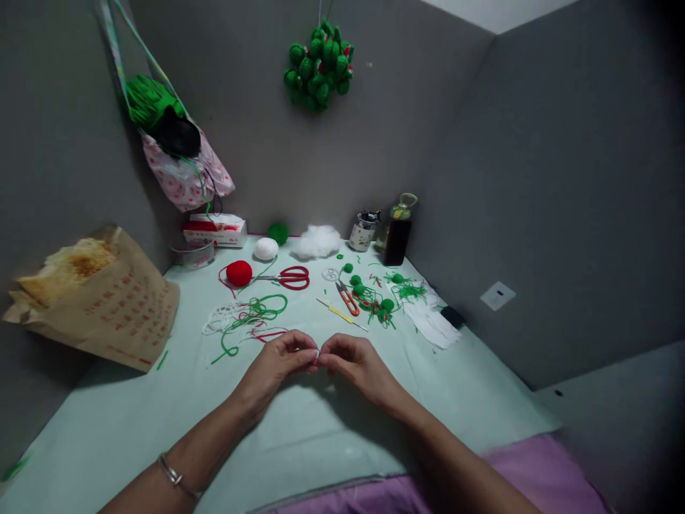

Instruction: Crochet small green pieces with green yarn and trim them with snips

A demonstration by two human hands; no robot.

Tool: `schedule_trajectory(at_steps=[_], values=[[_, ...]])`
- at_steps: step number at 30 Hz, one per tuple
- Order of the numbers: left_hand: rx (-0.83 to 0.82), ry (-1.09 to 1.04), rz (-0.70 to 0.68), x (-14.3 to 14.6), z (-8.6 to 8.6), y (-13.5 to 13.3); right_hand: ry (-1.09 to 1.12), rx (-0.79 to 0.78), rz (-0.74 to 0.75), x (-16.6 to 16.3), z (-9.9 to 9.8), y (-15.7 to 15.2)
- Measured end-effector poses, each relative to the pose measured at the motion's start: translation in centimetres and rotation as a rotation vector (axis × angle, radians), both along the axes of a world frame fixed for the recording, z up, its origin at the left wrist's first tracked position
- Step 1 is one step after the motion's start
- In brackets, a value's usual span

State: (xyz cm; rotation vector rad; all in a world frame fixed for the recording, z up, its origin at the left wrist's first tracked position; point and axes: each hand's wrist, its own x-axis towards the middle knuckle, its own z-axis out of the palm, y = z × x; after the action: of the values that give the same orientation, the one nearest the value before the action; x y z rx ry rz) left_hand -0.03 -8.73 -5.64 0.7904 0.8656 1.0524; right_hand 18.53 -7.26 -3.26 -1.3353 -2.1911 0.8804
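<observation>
My left hand (292, 353) and my right hand (350, 360) meet over the pale green cloth, fingertips nearly touching. Both are closed in a pinch around something tiny and thin; what it is stays hidden by the fingers. Just beyond them lies a yellow-handled crochet hook (340, 312). Orange thread snips (347, 298) rest behind it, beside small green crocheted balls (357, 285) with loose yarn ends. Left of these are tangled white, green and red yarn strands (251, 314), red-handled scissors (294, 278) and a red yarn ball (239, 273).
White stuffing (317, 242), a white yarn ball (266, 249) and a green one (278, 232) sit at the back. A paper bag with flatbread (123, 307) stands left. A phone (397, 242) leans at the back right, near white tissue (431, 323). Green crocheted pieces (320, 68) hang above.
</observation>
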Motion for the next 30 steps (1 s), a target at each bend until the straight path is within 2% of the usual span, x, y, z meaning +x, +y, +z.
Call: schedule_trajectory(at_steps=[5,9,12,14,19,22,30], values=[[-0.019,0.023,0.006,0.2,-0.1,0.0,-0.204,0.145,-0.149,1.5,-0.3,4.1],[-0.019,0.026,0.045,0.1,0.2,0.1,-0.306,0.168,-0.181,1.3,-1.5,6.2],[-0.011,0.021,0.064,0.0,0.3,0.1,-0.294,0.167,-0.165,1.3,-2.0,5.6],[-0.006,0.019,0.064,0.0,0.3,-0.1,-0.243,0.158,-0.131,1.6,-1.7,4.6],[0.008,0.031,0.039,0.3,0.1,-0.3,-0.028,0.117,0.033,2.6,0.9,2.1],[0.032,0.048,0.047,0.4,-0.2,-0.3,0.065,0.081,0.079,2.2,1.9,1.3],[0.179,0.217,0.083,0.3,-0.6,0.2,0.108,-0.033,0.158,0.0,1.3,1.3]])
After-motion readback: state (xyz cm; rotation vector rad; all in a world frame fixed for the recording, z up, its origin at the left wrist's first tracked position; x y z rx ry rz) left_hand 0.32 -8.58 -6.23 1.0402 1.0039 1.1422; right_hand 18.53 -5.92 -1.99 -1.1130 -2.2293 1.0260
